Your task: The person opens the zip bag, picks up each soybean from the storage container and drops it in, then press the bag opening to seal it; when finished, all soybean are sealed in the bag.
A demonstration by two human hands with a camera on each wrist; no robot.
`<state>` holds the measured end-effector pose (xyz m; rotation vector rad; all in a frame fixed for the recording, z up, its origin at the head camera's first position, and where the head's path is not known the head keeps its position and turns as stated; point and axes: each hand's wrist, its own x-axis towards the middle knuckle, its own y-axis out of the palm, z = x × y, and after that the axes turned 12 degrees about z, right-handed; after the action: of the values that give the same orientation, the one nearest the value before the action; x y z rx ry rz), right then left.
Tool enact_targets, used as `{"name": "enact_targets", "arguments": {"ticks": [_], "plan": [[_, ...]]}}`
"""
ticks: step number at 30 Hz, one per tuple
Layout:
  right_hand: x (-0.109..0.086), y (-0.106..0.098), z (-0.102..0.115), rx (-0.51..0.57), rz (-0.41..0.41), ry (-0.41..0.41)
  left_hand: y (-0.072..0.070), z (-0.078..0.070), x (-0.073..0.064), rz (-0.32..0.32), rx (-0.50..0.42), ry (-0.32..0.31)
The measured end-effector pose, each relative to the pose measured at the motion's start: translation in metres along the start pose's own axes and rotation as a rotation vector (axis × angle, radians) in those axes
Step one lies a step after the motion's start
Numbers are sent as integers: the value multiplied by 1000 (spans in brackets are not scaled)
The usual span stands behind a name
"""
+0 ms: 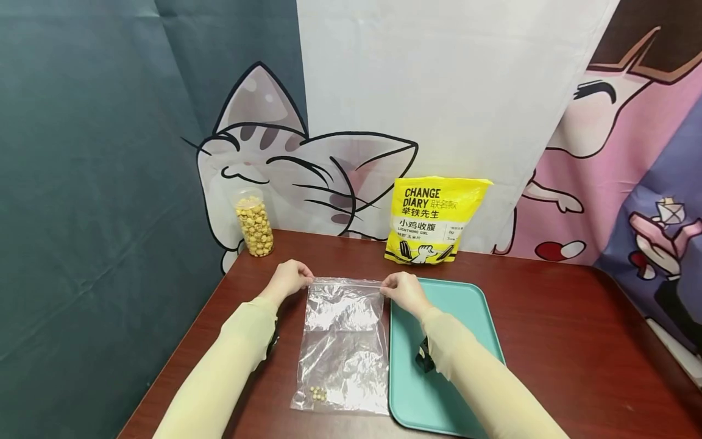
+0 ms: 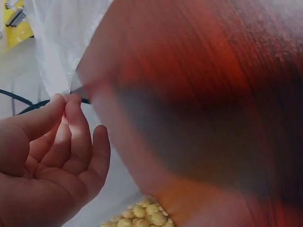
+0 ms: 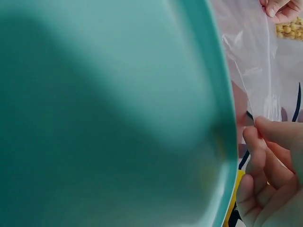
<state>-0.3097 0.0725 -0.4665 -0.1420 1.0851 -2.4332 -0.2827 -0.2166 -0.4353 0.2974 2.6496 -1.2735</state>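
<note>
A clear zip bag (image 1: 344,347) lies on the brown table between the two hands, its zip edge toward the back. A few small pale round pieces (image 1: 318,394) show at its lower left corner. The left hand (image 1: 288,279) pinches the bag's top left corner between thumb and forefinger, as the left wrist view shows close up. At the top right corner the right hand (image 1: 404,291) pinches the bag in the same way, above the tray's left edge. In the right wrist view both hands hold the stretched zip edge.
A turquoise tray (image 1: 439,390) lies right of the bag, under the right forearm. Behind it stands a yellow snack pouch (image 1: 433,219). A clear jar of popcorn-like balls (image 1: 255,227) stands at the back left, near the printed cloth wall (image 1: 362,73).
</note>
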Motion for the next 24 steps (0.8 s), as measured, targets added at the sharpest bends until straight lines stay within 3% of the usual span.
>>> {"name": "enact_targets", "arguments": {"ticks": [7,13,20,24], "plan": [[1,1,-6,-93,1,9,9,-6,9,8,122,-44],[-1,2,-9,-126,12,61,14,-8,16,20,101,-88],[-2,11,-11,-196,33,73,22,-2,19,43,116,-131],[-2,13,-7,-195,-23,84,19,1,17,90,136,-145]]}}
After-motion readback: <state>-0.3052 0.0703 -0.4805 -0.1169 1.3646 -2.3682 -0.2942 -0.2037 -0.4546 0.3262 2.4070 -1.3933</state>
